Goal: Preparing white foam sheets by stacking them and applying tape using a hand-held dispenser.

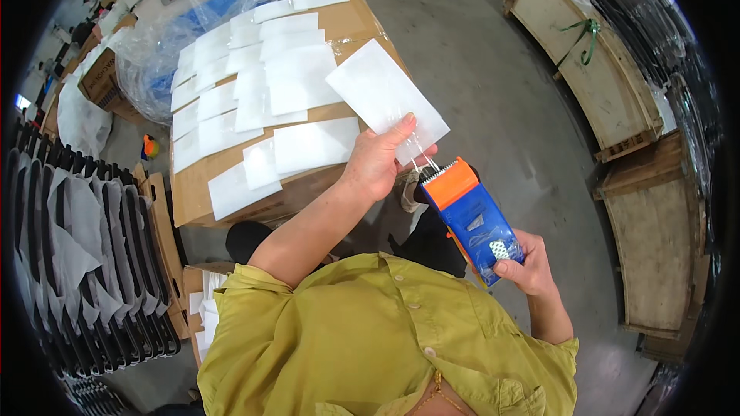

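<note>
My left hand (372, 163) grips a white foam sheet (385, 86) by its near corner, thumb on top. A strip of clear tape (423, 156) runs from that corner toward the toothed edge of a tape dispenser (472, 214) with a blue body and orange front. The dispenser's rear end is in my right hand (530, 266), fingers wrapped round it. Beyond my left hand, several similar white sheets (307, 81) lie in overlapping rows on a large cardboard box (351, 19). The fingers under the held sheet are hidden.
Black frames interleaved with grey sheets (81, 239) stand at the left. A small carton (190, 277) holding white pieces sits by my left side. Crumpled clear plastic over blue material (154, 62) lies behind the big box. Wooden crates (647, 239) line the right side of the grey floor.
</note>
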`<action>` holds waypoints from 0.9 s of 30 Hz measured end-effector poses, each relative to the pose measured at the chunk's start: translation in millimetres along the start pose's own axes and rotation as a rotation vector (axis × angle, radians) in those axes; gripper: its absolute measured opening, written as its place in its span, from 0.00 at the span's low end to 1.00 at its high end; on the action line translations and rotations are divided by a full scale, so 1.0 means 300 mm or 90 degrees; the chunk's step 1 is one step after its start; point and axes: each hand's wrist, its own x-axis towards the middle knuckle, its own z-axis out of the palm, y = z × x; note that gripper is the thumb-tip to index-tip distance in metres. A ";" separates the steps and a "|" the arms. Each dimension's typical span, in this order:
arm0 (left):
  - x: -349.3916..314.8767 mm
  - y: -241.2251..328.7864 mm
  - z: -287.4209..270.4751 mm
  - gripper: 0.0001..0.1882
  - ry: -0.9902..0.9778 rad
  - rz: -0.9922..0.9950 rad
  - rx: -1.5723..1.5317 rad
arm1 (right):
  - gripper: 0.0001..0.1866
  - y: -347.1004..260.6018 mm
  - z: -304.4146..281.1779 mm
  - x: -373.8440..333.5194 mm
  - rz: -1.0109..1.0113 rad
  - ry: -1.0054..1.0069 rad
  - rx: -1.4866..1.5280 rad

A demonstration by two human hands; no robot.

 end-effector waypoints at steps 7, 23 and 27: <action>0.011 0.030 -0.039 0.19 0.054 0.059 -0.004 | 0.19 0.006 0.005 -0.046 -0.054 -0.008 -0.086; 0.062 0.307 0.040 0.15 0.047 0.880 1.105 | 0.18 0.193 -0.113 0.080 0.082 0.235 0.279; 0.374 0.549 -0.141 0.21 0.285 0.795 1.425 | 0.19 0.230 -0.118 0.089 0.104 0.257 0.313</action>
